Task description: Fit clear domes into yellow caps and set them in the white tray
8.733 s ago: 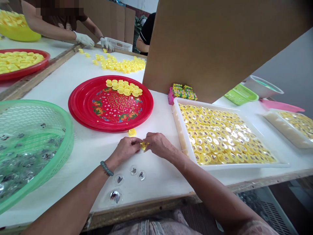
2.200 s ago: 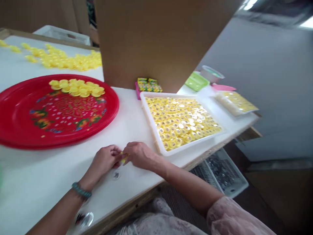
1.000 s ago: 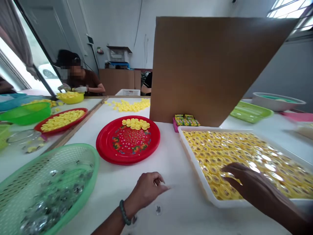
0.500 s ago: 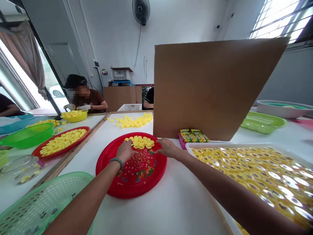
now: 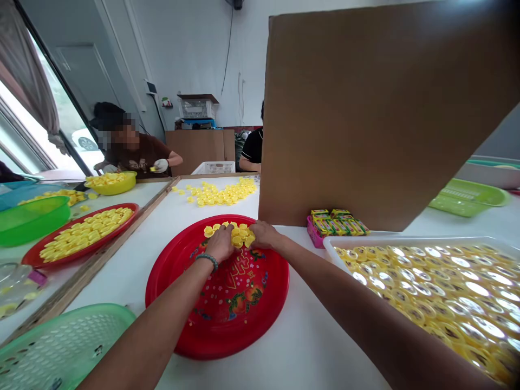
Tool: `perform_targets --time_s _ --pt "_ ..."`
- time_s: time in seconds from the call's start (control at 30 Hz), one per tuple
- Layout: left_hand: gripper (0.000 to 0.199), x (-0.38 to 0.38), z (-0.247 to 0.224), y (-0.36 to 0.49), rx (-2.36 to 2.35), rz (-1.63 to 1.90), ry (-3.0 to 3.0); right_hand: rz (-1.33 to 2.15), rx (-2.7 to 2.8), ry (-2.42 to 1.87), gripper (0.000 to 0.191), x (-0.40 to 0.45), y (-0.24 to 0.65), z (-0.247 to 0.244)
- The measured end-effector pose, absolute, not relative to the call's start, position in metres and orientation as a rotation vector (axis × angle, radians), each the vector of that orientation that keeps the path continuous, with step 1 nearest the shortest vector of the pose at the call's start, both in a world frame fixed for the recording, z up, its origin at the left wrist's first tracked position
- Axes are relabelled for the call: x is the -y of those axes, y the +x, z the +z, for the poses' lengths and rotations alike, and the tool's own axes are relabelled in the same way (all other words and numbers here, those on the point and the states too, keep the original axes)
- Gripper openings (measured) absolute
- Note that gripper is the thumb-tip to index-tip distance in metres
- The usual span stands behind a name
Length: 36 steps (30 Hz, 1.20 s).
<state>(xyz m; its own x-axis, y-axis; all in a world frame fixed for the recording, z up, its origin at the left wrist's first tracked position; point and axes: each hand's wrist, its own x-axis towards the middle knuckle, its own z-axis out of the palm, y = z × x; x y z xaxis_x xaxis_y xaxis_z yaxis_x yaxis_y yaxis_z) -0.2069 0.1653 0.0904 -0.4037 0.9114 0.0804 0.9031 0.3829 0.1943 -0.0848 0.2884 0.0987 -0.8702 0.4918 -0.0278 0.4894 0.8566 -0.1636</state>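
Observation:
Both of my hands are at the far side of a round red tray [image 5: 190,325] with a printed pattern. Small round yellow plastic pieces [image 5: 242,236] are bunched between them. My left hand [image 5: 220,244], with a beaded bracelet at the wrist, has its fingers curled down onto the left part of the bunch, the tips partly hidden. From the right, my right hand [image 5: 264,235] closes its bent fingers against the same pieces. A few more yellow pieces lie by the tray's far rim, behind my left hand.
Loose yellow pieces [image 5: 223,192] are scattered beyond the tray. A cardboard sheet [image 5: 349,119] stands behind a pink basket [image 5: 314,233] of small packets. At right is a white tray [image 5: 331,250] of shiny yellow pieces; at left, a green basket [image 5: 69,336]. A co-worker [image 5: 138,154] sits across.
My hands have come closer together, squeezing the spread yellow pieces into a tighter bunch. My view has tilted down and nearer to the tray. The co-worker's gloved hand has moved to the right.

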Motion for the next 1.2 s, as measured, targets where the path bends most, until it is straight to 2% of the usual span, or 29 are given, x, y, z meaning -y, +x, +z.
perform_targets --time_s 0.07,0.3,0.5,0.8,1.0,1.1,1.2 --pt "0.068 -0.164 0.093 -0.207 -2.553 0.304 1.705 0.295 3.012 -0.771 0.060 -0.290 -0.080 0.097" --pt "0.077 -0.162 0.109 -0.212 -2.567 0.217 1.662 0.370 2.966 -0.843 0.084 -0.294 -0.076 0.098" --pt "0.089 -0.167 0.113 -0.215 -2.583 0.119 1.585 0.418 3.028 -0.783 0.080 -0.288 -0.086 0.094" --pt "0.070 -0.167 0.112 -0.211 -2.527 0.085 1.673 0.508 3.020 -0.756 0.085 -0.284 -0.086 0.087" --pt "0.050 -0.166 0.113 -0.206 -2.470 0.082 1.744 0.520 3.028 -0.627 0.079 -0.275 -0.082 0.093" --pt "0.051 -0.161 0.115 -0.206 -2.468 0.082 1.744 0.530 3.038 -0.619 0.077 -0.272 -0.081 0.095" --pt "0.059 -0.155 0.117 -0.210 -2.504 0.089 1.718 0.534 3.049 -0.643 0.078 -0.271 -0.082 0.095"
